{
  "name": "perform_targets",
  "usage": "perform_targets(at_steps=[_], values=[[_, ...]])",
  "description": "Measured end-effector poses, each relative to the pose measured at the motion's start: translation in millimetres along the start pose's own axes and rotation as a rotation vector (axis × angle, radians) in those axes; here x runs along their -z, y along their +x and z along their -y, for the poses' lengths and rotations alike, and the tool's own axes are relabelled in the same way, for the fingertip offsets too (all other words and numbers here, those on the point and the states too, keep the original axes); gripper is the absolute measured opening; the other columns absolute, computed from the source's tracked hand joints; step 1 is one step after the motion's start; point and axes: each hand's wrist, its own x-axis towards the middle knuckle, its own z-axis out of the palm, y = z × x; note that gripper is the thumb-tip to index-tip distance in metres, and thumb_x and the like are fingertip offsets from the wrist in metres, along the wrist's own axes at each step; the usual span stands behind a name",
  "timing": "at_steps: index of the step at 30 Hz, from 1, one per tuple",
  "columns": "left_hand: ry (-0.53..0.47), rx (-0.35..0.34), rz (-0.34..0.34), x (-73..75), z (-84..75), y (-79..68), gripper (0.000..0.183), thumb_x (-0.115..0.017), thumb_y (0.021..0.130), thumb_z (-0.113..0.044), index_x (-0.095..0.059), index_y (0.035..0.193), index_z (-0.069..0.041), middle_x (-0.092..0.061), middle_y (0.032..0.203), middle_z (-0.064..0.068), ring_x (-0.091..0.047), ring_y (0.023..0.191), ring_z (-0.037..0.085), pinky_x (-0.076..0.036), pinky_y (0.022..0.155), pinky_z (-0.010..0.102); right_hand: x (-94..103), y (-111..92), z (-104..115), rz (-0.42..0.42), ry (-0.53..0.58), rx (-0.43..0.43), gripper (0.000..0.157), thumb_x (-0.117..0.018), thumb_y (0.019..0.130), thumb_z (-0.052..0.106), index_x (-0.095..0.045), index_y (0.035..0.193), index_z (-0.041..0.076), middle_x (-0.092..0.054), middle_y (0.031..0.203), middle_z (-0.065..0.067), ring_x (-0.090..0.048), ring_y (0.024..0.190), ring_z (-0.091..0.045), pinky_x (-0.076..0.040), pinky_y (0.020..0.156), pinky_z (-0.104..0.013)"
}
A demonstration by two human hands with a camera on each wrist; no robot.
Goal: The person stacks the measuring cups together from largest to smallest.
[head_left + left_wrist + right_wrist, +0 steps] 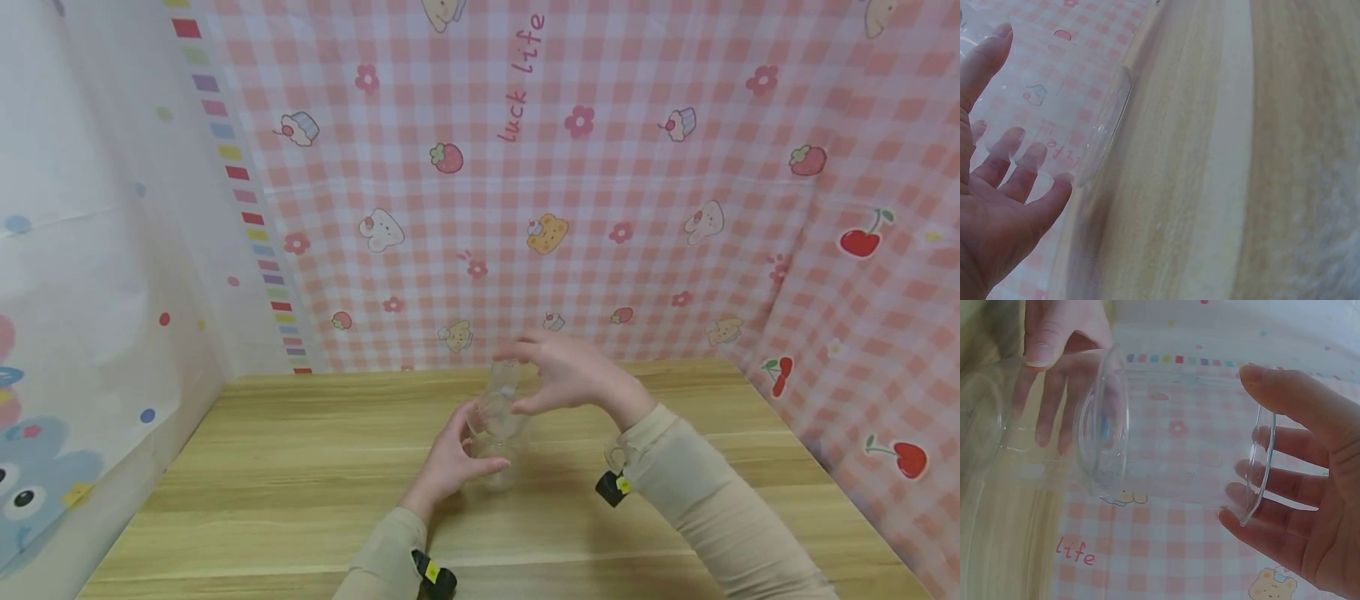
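Two see-through vessels stand one above the other near the middle of the wooden table. My left hand (456, 457) holds the lower clear cup (504, 473) from the left, its thumb in front and fingers spread round the far wall. My right hand (577, 375) grips the upper clear beaker (504, 392) around its top rim, thumb on one side and fingers on the other. In the right wrist view the rim of the beaker (1179, 437) has a small pouring lip. The beaker's base overlaps the mouth of the lower cup (1022, 419) there.
A clear ring-shaped piece (614, 455) shows on the table beside the right cuff, partly hidden by the wrist camera (612, 487). A pink checked cloth (480, 208) hangs behind the table, and a white printed cloth (112, 250) hangs at the left.
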Motion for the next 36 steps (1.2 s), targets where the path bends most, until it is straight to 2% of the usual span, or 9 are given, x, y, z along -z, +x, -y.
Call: perform_targets(at_steps=[6, 16, 19, 23, 26, 32, 36], values=[[0.012, 0.003, -0.002, -0.7, -0.1, -0.8, 0.086, -0.085, 0.077, -0.006, -0.036, 0.148, -0.003, -0.045, 0.145, 0.02, -0.041, 0.134, 0.041, -0.036, 0.107, 0.058, -7.7, 2.4, 1.2, 0.002, -0.014, -0.002, 0.066, -0.086, 0.071, 0.039, -0.064, 0.13, 0.018, -0.062, 0.127, -0.005, -0.062, 0.105, -0.021, -0.054, 0.083, -0.039], [0.019, -0.003, -0.012, -1.3, 0.2, -1.3, 0.087, -0.085, 0.076, -0.005, -0.035, 0.148, -0.002, -0.042, 0.147, 0.022, -0.04, 0.135, 0.043, -0.035, 0.108, 0.058, -20.2, 4.8, 0.6, 0.036, -0.013, -0.013, 0.065, -0.085, 0.073, 0.04, -0.064, 0.13, 0.017, -0.059, 0.134, -0.007, -0.061, 0.113, -0.025, -0.054, 0.087, -0.043], [0.022, -0.004, -0.018, -1.4, 13.7, 2.8, 0.089, -0.085, 0.076, -0.006, -0.035, 0.149, -0.005, -0.041, 0.149, 0.02, -0.039, 0.136, 0.042, -0.035, 0.108, 0.058, -23.8, 5.1, 0.7, 0.053, -0.015, -0.022, 0.065, -0.085, 0.073, 0.04, -0.064, 0.13, 0.017, -0.057, 0.137, -0.01, -0.059, 0.118, -0.028, -0.053, 0.09, -0.045], [0.022, -0.008, -0.014, -1.0, 17.5, 4.5, 0.088, -0.085, 0.077, -0.004, -0.035, 0.149, -0.005, -0.042, 0.148, 0.019, -0.04, 0.135, 0.042, -0.036, 0.107, 0.058, -28.7, 5.9, 1.0, 0.058, -0.035, -0.014, 0.065, -0.086, 0.072, 0.04, -0.065, 0.128, 0.015, -0.059, 0.133, -0.01, -0.058, 0.118, -0.029, -0.052, 0.092, -0.045], [0.023, -0.009, -0.005, -0.8, 8.7, 2.3, 0.086, -0.084, 0.077, -0.002, -0.035, 0.148, -0.002, -0.043, 0.146, 0.022, -0.04, 0.134, 0.043, -0.036, 0.107, 0.058, -32.5, 6.7, 0.8, 0.063, -0.034, -0.013, 0.064, -0.086, 0.071, 0.04, -0.066, 0.127, 0.015, -0.06, 0.129, -0.008, -0.059, 0.115, -0.027, -0.053, 0.091, -0.043], [0.033, -0.014, -0.015, -1.2, 32.4, 9.6, 0.09, -0.084, 0.077, -0.003, -0.033, 0.15, -0.008, -0.04, 0.15, 0.017, -0.039, 0.136, 0.04, -0.036, 0.108, 0.058, -39.5, 8.4, 0.8, 0.089, -0.041, -0.029, 0.064, -0.085, 0.072, 0.042, -0.065, 0.127, 0.017, -0.058, 0.134, -0.009, -0.059, 0.116, -0.027, -0.055, 0.086, -0.042], [0.029, -0.026, -0.016, -0.4, 39.6, 11.0, 0.09, -0.085, 0.077, -0.007, -0.034, 0.15, -0.012, -0.042, 0.149, 0.013, -0.041, 0.135, 0.036, -0.038, 0.107, 0.055, -44.6, 9.4, 0.3, 0.103, -0.046, -0.028, 0.065, -0.085, 0.072, 0.043, -0.065, 0.128, 0.016, -0.058, 0.134, -0.009, -0.059, 0.115, -0.027, -0.055, 0.083, -0.041]])
